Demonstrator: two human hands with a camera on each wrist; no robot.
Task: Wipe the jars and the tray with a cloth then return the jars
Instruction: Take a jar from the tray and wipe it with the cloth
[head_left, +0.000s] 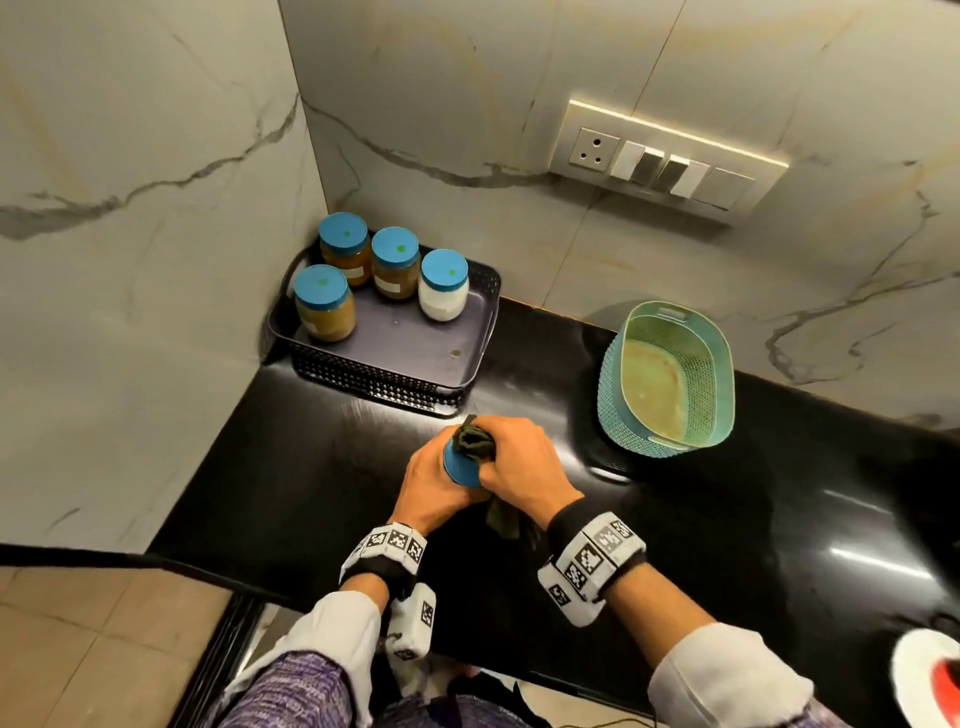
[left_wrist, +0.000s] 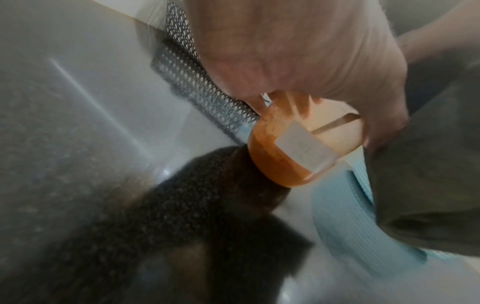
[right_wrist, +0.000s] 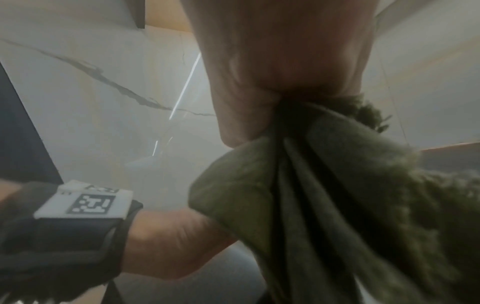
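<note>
On the black counter near its front, my left hand (head_left: 434, 486) grips a blue-lidded jar (head_left: 460, 467). The left wrist view shows that jar (left_wrist: 275, 162) holds orange paste and has a white label. My right hand (head_left: 519, 467) clutches a dark green cloth (head_left: 472, 439) and presses it against the jar's lid and right side; the cloth (right_wrist: 324, 185) hangs bunched from the fist. A dark perforated tray (head_left: 415, 343) sits in the back left corner with several blue-lidded jars in it: brown ones (head_left: 324, 304) and a white one (head_left: 443, 286).
A teal perforated basket (head_left: 667, 379) stands to the right of the tray by the wall. A switch panel (head_left: 660, 161) is on the back wall. A red and white object (head_left: 930, 680) sits at the counter's front right. Marble walls close the corner at left and behind.
</note>
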